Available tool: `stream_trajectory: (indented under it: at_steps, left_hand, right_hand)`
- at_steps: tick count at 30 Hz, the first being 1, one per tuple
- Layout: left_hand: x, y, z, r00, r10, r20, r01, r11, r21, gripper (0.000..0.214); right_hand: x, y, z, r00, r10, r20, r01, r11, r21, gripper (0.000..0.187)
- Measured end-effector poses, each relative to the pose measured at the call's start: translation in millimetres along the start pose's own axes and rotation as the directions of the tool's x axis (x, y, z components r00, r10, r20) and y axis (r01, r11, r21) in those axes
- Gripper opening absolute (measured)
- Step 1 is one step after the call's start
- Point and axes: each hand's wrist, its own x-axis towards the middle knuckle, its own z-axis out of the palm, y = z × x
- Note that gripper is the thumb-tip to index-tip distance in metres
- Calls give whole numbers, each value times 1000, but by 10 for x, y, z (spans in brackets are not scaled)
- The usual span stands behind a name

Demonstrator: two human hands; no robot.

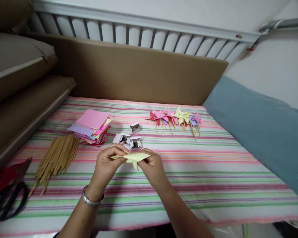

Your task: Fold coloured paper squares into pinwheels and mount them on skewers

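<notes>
Between my hands is a pale yellow paper pinwheel (pixel 137 157), its folded blades seen nearly edge-on. My left hand (pixel 106 162) pinches its left side, and a watch or metal bracelet circles that wrist. The right side is gripped by the fingers of my right hand (pixel 152 164). A short bit of what looks like a wooden stick (pixel 127 152) shows by the left fingertips; the rest is hidden. Just beyond my hands sit small white open boxes; one box (pixel 135 142) has small dark metal pieces in it, and another box (pixel 135 127) stands behind.
Coloured paper squares (pixel 93 119) are stacked at the left, beside a pile of wooden sticks (pixel 57 153). Black-handled scissors (pixel 15 201) lie at the near left. Several pinwheels on sticks (pixel 180 116) lie at the back right. A brown board (pixel 139 71) borders the striped cloth (pixel 213 188).
</notes>
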Motion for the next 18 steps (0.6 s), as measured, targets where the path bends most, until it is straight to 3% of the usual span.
stream_trajectory:
  at_steps: [8, 18]
  left_hand:
    - [4, -100, -58, 1000, 17, -10, -17, 999, 31, 6]
    - [-7, -173, -135, 998, -47, 30, 45, 997, 64, 5]
  right_hand:
    - [4, 4, 33, 1000, 6, -6, -7, 1000, -21, 19]
    - [-4, -4, 58, 999, 0, -43, 0, 1000, -5, 19]
